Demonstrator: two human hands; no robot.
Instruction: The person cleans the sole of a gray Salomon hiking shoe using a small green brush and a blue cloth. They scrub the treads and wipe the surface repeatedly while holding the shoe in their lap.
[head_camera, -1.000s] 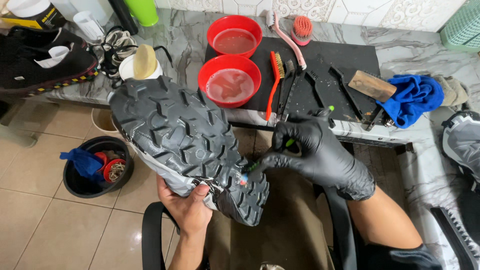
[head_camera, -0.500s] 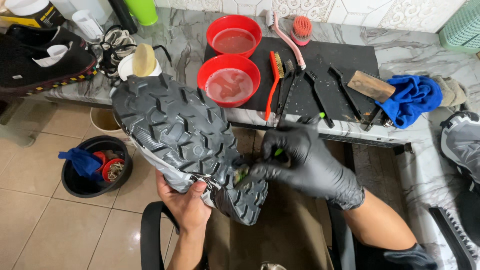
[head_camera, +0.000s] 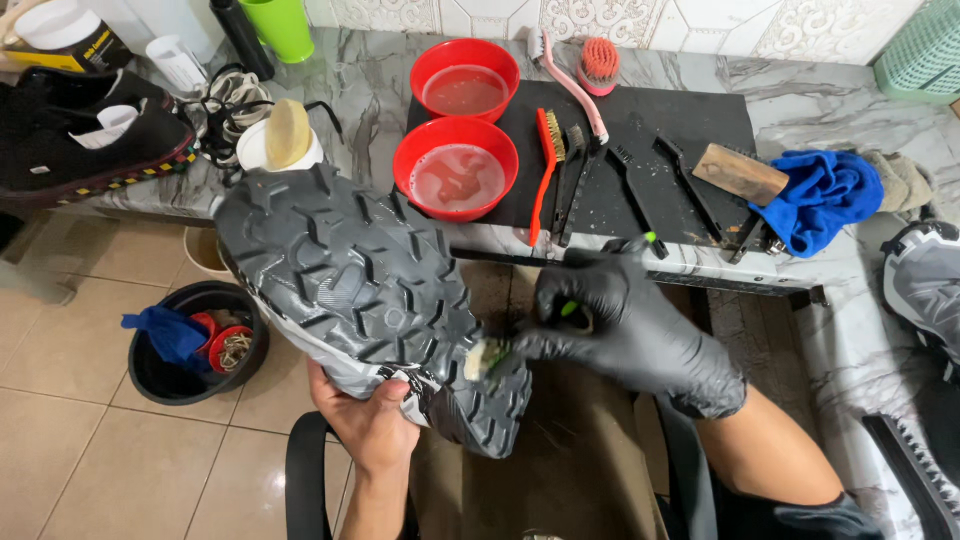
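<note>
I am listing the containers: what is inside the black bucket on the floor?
Inside the black bucket a blue cloth, a red round thing and a coil of laces or cord show. Whatever lies beneath them is covered.

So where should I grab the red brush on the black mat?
Take the red brush by its long bare handle, the end nearest you, coming from above. It lies flat with bristles at the far end, beside a dark brush on its right, so pinch it lengthwise.
</note>
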